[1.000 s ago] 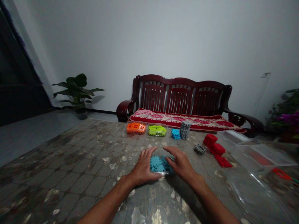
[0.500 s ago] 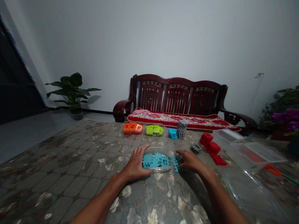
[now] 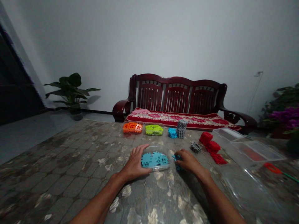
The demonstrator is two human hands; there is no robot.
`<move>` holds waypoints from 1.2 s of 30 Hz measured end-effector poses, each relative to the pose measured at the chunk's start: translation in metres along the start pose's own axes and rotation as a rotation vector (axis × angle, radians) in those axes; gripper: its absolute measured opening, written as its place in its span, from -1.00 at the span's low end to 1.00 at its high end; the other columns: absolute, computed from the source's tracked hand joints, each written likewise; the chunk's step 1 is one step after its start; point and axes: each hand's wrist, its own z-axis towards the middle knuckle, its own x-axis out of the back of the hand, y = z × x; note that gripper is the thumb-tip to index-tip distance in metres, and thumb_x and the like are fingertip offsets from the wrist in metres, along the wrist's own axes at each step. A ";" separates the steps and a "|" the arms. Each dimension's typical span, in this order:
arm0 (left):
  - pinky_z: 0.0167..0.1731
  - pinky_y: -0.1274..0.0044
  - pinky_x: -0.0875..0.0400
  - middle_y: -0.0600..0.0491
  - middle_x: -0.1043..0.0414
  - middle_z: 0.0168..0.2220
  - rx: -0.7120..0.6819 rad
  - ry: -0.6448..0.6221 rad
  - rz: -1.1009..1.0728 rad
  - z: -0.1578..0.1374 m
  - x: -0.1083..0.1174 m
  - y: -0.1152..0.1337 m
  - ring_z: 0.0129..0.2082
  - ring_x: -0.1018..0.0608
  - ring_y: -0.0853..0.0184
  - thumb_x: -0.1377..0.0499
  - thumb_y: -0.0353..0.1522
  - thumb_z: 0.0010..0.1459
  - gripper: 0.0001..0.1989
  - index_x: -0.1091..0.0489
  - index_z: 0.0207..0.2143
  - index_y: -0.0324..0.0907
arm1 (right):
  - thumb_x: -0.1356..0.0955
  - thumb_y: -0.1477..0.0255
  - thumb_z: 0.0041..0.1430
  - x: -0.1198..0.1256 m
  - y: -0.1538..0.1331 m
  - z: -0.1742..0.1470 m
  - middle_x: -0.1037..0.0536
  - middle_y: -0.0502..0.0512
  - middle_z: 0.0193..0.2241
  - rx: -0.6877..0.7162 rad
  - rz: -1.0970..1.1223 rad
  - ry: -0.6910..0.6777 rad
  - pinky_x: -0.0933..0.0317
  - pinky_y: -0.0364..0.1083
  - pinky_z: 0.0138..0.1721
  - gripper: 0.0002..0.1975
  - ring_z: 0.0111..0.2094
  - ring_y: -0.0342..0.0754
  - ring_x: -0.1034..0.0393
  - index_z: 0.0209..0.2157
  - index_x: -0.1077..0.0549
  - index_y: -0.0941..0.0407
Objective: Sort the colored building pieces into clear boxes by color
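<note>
A clear plastic container point(image 3: 169, 151) lies on the table in front of me, with teal notched building pieces point(image 3: 153, 159) inside. My left hand point(image 3: 137, 161) grips its left end, thumb along the near side and fingers at the far side. Just right of the container, my right hand point(image 3: 187, 159) has its fingers closed around a teal building piece point(image 3: 177, 158), which they partly cover. A grey cluster of pieces point(image 3: 195, 147) lies beyond the right hand.
Farther back stand containers of orange pieces point(image 3: 132, 128) and green pieces point(image 3: 154, 130), blue pieces point(image 3: 172, 133) and a grey stack point(image 3: 182, 128). To the right are red pieces point(image 3: 211, 146), clear boxes point(image 3: 261, 152) and an orange-handled tool point(image 3: 272, 168). A wooden bench point(image 3: 177, 93) stands behind.
My right hand's fingers have closed in around the teal piece beside the container, covering more of it. My left hand keeps its hold on the container.
</note>
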 end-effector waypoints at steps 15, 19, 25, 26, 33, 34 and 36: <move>0.23 0.15 -0.20 -0.09 -0.24 0.22 -0.010 -0.024 -0.016 0.000 0.002 0.001 0.21 -0.29 -0.03 -0.37 -0.37 -0.18 -0.09 -0.14 0.25 -0.08 | -0.28 0.54 0.15 0.006 0.008 -0.005 -0.57 0.30 -0.08 -0.065 -0.203 0.051 -0.22 -0.09 -0.12 -0.68 -0.03 0.11 -0.45 -0.10 -0.56 0.14; 0.24 0.16 -0.18 -0.10 -0.22 0.22 -0.005 -0.032 -0.017 0.000 0.002 0.002 0.22 -0.28 -0.02 -0.37 -0.39 -0.20 -0.09 -0.14 0.25 -0.10 | -0.28 0.53 0.16 0.007 0.006 -0.007 -0.58 0.28 -0.09 -0.054 -0.197 0.053 -0.22 -0.10 -0.12 -0.70 -0.05 0.09 -0.47 -0.11 -0.57 0.14; 0.23 0.17 -0.17 -0.11 -0.22 0.22 -0.003 -0.031 -0.015 -0.001 0.001 0.002 0.22 -0.27 -0.02 -0.36 -0.41 -0.20 -0.09 -0.14 0.25 -0.11 | -0.31 0.59 0.04 0.011 0.003 -0.004 -0.60 0.29 -0.05 -0.049 -0.025 0.180 -0.27 -0.06 -0.02 -0.53 -0.05 0.11 -0.50 0.03 -0.52 0.18; 0.23 0.17 -0.17 -0.11 -0.22 0.22 -0.006 -0.029 -0.015 -0.001 0.001 0.001 0.21 -0.27 -0.02 -0.36 -0.40 -0.20 -0.09 -0.14 0.25 -0.11 | -0.32 0.58 0.03 0.013 0.001 -0.003 -0.60 0.27 -0.04 -0.021 0.037 0.214 -0.29 -0.05 -0.01 -0.50 -0.07 0.10 -0.51 0.06 -0.50 0.18; 0.22 0.17 -0.18 -0.09 -0.23 0.21 -0.023 -0.008 -0.026 0.000 -0.002 -0.001 0.20 -0.28 -0.01 -0.36 -0.39 -0.19 -0.09 -0.13 0.26 -0.09 | -0.35 0.53 0.05 0.014 -0.031 -0.011 -0.61 0.16 -0.08 0.409 0.371 0.318 -0.40 -0.04 -0.15 -0.47 -0.23 -0.03 -0.52 0.11 -0.46 0.09; 0.22 0.17 -0.18 -0.10 -0.23 0.21 -0.025 -0.006 -0.027 -0.001 -0.002 0.000 0.21 -0.28 -0.01 -0.36 -0.39 -0.19 -0.09 -0.13 0.26 -0.10 | -0.36 0.55 0.05 0.012 -0.035 -0.011 -0.60 0.17 -0.04 0.444 0.368 0.317 -0.40 -0.02 -0.10 -0.47 -0.17 0.00 -0.51 0.11 -0.46 0.08; 0.23 0.17 -0.19 -0.09 -0.23 0.21 -0.026 -0.002 -0.030 -0.001 -0.002 0.000 0.21 -0.28 -0.01 -0.35 -0.39 -0.19 -0.10 -0.14 0.25 -0.10 | -0.36 0.59 0.04 0.006 -0.040 -0.010 -0.58 0.19 0.00 0.472 0.345 0.323 -0.35 0.05 0.02 -0.46 -0.05 0.05 -0.49 0.10 -0.46 0.09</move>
